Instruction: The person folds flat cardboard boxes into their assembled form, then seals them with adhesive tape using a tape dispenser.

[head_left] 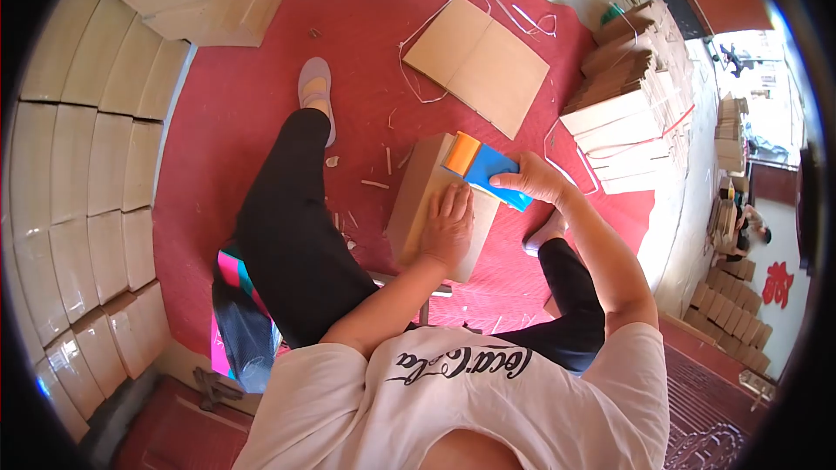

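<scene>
A long brown cardboard box [416, 200] is being supported between the person's black-trousered legs, above the red carpet [235, 113], with its length running from the far side to the near side. Its upper face is being pressed by the left hand [448, 224], which is being laid palm down, its fingers extended and kept close together. A blue-and-orange object [488, 169] is being held by the right hand [533, 179] at the far right part of the box; its blue part is being gripped under the thumb, while the other fingers are being largely hidden, so their exact placing cannot be told. The orange part is being turned to the left, near the left fingertips, and the two hands are being kept apart. Beyond the box, a flat cardboard sheet [477, 65] is being left lying on the carpet, with a thin white strap [421, 97] being trailed beside it. Pale scraps [375, 184] are being seen scattered to the left of the box. Closed cartons [83, 157] are being kept in stacked rows at the left, and flattened cardboard [623, 113] is being piled at the far right. Farther right, another person [751, 231] is being glimpsed beside more cardboard.
</scene>
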Motion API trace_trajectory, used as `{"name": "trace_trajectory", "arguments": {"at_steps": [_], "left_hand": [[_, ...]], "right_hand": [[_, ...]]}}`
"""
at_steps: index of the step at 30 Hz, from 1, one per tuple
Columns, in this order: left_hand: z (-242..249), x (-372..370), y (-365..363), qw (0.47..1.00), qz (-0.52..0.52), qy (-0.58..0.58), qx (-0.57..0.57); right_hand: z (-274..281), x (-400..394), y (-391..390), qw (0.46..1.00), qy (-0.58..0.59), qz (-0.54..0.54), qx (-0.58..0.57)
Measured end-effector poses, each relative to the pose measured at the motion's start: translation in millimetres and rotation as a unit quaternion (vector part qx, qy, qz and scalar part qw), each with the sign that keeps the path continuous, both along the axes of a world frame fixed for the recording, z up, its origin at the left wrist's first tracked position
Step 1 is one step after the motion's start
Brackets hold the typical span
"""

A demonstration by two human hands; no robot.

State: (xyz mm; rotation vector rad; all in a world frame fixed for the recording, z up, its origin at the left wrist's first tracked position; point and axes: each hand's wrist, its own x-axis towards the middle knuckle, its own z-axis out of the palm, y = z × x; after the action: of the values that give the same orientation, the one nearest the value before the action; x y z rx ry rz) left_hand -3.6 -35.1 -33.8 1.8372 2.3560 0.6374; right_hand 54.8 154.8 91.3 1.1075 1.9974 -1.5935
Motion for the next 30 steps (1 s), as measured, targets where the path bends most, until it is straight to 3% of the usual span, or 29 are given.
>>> {"name": "trace_trajectory", "arguments": {"at_steps": [2,3,4,5,6,8,10,12,13,15,19,21,25,30], "left_hand": [[7,-11,4,0.961,-0.011,-0.272,0.038],[8,-14,7,0.960,-0.006,-0.275,0.040],[9,-17,12,0.834,0.106,-0.535,0.080],[10,-21,19,0.626,0.206,-0.743,0.115],[10,-30,25,0.621,0.209,-0.746,0.120],[7,-52,34,0.428,0.227,-0.869,0.100],[10,-66,41,0.399,0.225,-0.881,0.119],[23,-83,46,0.327,0.205,-0.918,0.089],[31,-87,45,0.322,0.206,-0.919,0.092],[43,-93,43,0.396,0.194,-0.895,0.072],[25,-93,50,0.334,0.213,-0.915,0.079],[22,-94,51,0.360,0.199,-0.911,0.037],[3,-82,59,0.347,0.233,-0.906,0.064],[3,-74,64,0.392,0.296,-0.868,0.072]], "right_hand": [[-10,1,4,1.000,0.007,0.003,-0.009],[-12,0,4,1.000,0.017,-0.003,-0.022],[-12,0,4,1.000,0.013,0.003,-0.021],[-12,0,4,1.000,0.003,0.001,-0.019],[-11,-2,5,1.000,-0.008,-0.001,-0.016],[-9,-7,5,1.000,-0.018,0.005,-0.020],[-7,-11,6,0.999,-0.029,0.010,-0.023],[-5,-17,8,0.997,-0.067,0.015,-0.044],[-4,-19,8,0.996,-0.071,0.018,-0.043],[-3,-23,7,0.995,-0.081,0.020,-0.048],[-2,-26,8,0.993,-0.101,0.038,-0.045],[-4,-26,9,0.992,-0.106,0.037,-0.053],[-2,-27,8,0.991,-0.117,0.033,-0.059],[6,-29,5,0.990,-0.129,0.046,-0.025]]}}
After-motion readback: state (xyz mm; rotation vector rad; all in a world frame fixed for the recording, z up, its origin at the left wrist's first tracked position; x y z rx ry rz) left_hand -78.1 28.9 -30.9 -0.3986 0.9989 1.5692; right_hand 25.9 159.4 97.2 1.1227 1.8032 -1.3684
